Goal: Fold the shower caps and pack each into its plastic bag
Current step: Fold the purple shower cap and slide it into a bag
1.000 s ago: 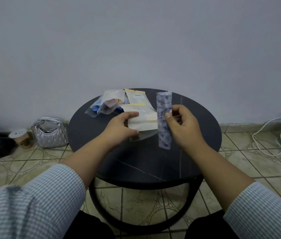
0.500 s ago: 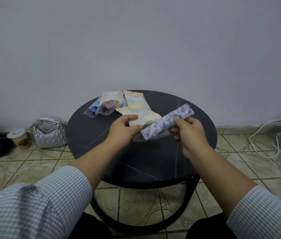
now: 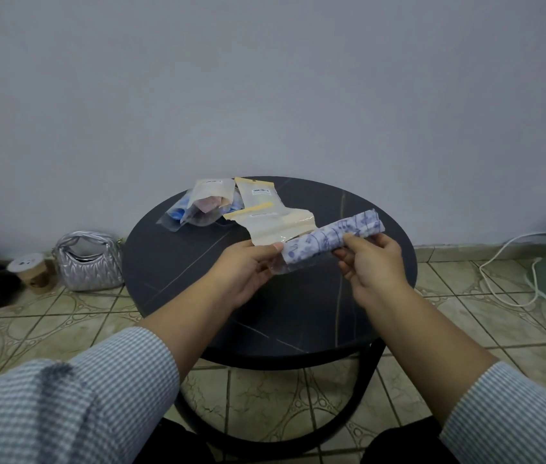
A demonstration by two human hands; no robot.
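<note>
Cap (image 3: 332, 237), folded into a long strip, ran from upper right down to lower left at frame centre; right hand (image 3: 370, 267) pinched its middle, left hand (image 3: 248, 266) gripped the bag (image 3: 276, 229) at its lower end.

Round black tabletop (image 3: 198, 272) with thin pale veins, on a curved black frame. Shiny silver quilted handbag (image 3: 89, 262) on the patterned beige floor tiles (image 3: 74, 316) to the left, against the plain grey wall (image 3: 265, 88). Lidded brown paper cup (image 3: 32, 271) just beside it. White cable (image 3: 506, 272) looping over the tiles at right.
</note>
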